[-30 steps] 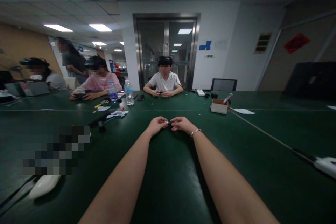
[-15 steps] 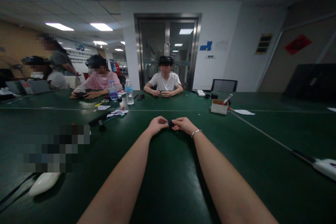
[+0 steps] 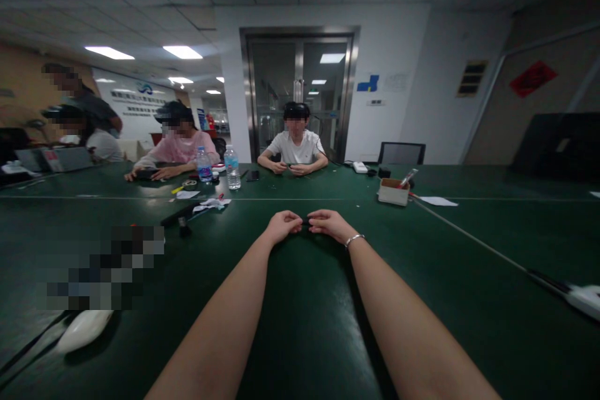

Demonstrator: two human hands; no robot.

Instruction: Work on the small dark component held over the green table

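Observation:
Both my arms reach forward over the green table [image 3: 304, 300], and the hands meet fingertip to fingertip near its middle. A small dark object [image 3: 305, 222] sits between them; it is too small and dark to name. My left hand [image 3: 284, 225] is closed in a pinch at its left end. From the other side my right hand [image 3: 329, 224], with a silver bracelet [image 3: 354, 240] at the wrist, pinches its right end. My fingers cover most of the object.
Ahead on the right stands a small box [image 3: 394, 192] with a pen-like item in it. Two water bottles [image 3: 232, 167] are at the far left. A white mouse-shaped item [image 3: 85, 331] lies near left, a white power strip [image 3: 585, 301] at right. A person in white [image 3: 296, 147] sits opposite.
My hands have stayed in nearly the same place; the dark object now lies more level between the fingertips. The view has shifted slightly. A standing person at far left has moved left.

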